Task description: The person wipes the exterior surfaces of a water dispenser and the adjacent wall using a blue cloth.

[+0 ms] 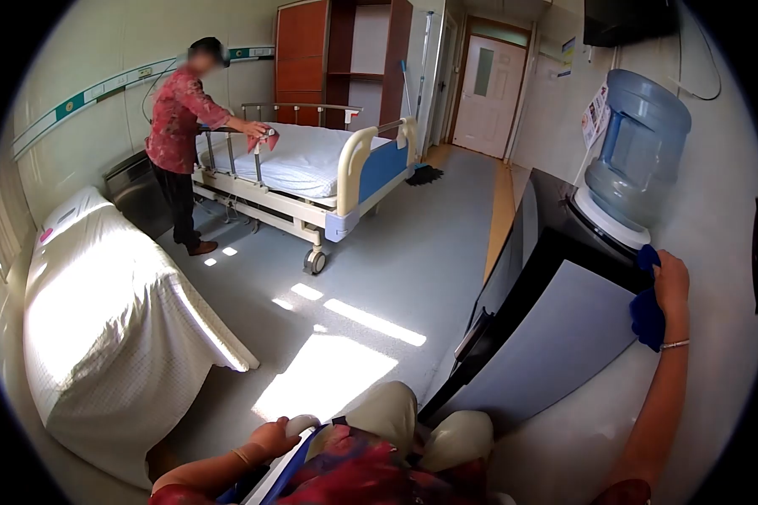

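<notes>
1. A sunlit room is furnished with a wheeled bed [386,172]; by the wall, a water dispenser [539,337] is topped by a large bottle [644,135].
2. A blue cloth [646,320] is clasped by the right hand [672,282] at the dispenser's edge; the left hand [271,438], well apart, is placed at a pale rounded end [303,424]; its grip cannot be told.
3. The cloth is judged light, soft, limp; it is best gripped bunched, mid-fold.

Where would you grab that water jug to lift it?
Probably by what looks like its handle, coming from the room side: that faces away from the wall. The rest of the jug, standing on the dispenser, is broad and round, so likely harder to grip.
</notes>
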A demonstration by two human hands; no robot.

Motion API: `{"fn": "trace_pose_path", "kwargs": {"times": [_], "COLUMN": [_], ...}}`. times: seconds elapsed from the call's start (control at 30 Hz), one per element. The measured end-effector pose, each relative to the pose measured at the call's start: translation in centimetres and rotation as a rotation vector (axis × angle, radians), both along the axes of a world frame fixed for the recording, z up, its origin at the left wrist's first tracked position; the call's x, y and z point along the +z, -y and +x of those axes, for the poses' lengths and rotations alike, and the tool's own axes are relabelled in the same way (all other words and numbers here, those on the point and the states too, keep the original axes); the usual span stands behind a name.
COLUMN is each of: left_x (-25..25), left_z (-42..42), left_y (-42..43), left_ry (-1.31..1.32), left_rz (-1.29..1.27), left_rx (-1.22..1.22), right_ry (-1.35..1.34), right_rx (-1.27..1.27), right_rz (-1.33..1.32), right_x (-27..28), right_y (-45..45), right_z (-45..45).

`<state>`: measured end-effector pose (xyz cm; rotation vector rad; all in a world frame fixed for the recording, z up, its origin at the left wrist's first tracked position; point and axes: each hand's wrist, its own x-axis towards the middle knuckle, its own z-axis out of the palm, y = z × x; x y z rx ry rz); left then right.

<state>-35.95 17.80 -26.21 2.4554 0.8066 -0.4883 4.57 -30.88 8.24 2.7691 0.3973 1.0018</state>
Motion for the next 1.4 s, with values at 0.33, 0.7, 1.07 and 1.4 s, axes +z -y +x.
{"fn": "trace_pose_path", "kwargs": {"times": [0.33, 0.7, 1.07, 1.4], "left_x": [0.6, 0.5, 1.2, 1.9], "left_z": [0.1, 0.2, 0.5, 0.8], "left_y": [0.2, 0.2, 0.3, 0.4], "left_ry": [-0.048, -0.046, -0.098, -0.108], "left_rz": [-0.049, -0.06, -0.107, -0.139], "left_rx": [0.043, 0.08, 0.089, 0.13], "right_ry": [0.053, 0.035, -0.152, -0.2], "right_rx": [0.105, 0.609, 0.668, 0.752], "right_rz": [0.203, 0.186, 0.146, 0.121], "right_x": [-0.4, -1.0, 1.7, 1.9], "right_y": [-1.3, -12.7, -20.2, -21.1], "right_z": [-1.3, -3.8, -1.5, 2.7]}}
